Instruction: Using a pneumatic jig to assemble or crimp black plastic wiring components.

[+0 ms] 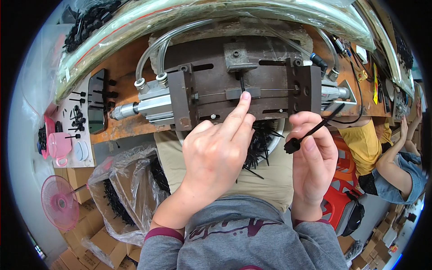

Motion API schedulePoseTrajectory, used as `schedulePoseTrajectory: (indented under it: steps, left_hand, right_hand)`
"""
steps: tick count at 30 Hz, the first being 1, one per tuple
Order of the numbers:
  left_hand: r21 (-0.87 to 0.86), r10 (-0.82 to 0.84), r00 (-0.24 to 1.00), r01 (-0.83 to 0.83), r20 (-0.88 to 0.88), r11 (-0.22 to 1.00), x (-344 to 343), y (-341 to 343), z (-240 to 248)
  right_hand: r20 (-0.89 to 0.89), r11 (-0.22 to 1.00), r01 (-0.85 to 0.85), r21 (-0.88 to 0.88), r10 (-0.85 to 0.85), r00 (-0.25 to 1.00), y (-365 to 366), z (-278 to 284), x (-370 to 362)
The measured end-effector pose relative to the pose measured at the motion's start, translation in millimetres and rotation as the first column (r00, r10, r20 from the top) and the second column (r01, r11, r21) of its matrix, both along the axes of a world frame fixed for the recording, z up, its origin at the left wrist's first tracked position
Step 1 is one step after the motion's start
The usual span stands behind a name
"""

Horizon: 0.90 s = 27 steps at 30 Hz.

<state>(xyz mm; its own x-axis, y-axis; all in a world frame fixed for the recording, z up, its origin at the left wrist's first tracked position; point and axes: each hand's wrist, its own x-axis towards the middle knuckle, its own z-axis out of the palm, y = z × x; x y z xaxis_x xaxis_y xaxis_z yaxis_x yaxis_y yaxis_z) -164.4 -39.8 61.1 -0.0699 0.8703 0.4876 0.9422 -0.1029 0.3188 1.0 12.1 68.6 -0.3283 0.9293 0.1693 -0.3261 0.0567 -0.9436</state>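
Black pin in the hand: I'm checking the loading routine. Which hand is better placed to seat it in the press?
Probably right: the right hand already pinches the black pin, while the left hand's fingertip rests on the press slot.

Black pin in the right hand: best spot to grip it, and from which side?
Grip the black pin on its thin shaft, just above the round knobbed head, coming from the right, much as the right hand pinches it now. It lies tilted, head low and left, tip up and right, so the long bare shaft gives the fingers room. The left hand points at the metal fixture.
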Motion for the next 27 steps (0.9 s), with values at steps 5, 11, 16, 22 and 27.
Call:
schedulePoseTrajectory:
  steps: [5,11,16,22,27]
  left_hand:
    - [-0.012,0.006,1.0,-0.006,0.005,1.0,-0.1,0.7,3.9]
    - [0.046,-0.132,0.935,0.123,0.33,0.991,-1.8,-12.0,10.7]
    - [0.241,-0.368,0.889,0.307,0.274,0.921,4.9,-27.5,15.9]
    - [0.19,-0.322,0.89,0.272,0.322,0.943,3.7,-26.6,17.1]
    - [0.161,-0.206,0.949,0.171,0.238,0.972,-1.0,-21.4,-1.8]
  right_hand:
    - [-0.004,0.979,-0.123,-0.163,0.124,0.992,-1.0,8.7,7.1]
    - [-0.049,0.954,-0.131,-0.268,0.123,0.991,-0.6,4.7,4.3]
    - [-0.061,0.926,-0.198,-0.32,0.189,0.98,-4.3,-1.6,-2.6]
    - [0.003,0.941,-0.197,-0.275,0.205,0.979,-7.2,-4.8,-4.7]
    - [0.144,0.986,-0.113,-0.12,0.13,0.981,-5.9,-11.6,1.6]
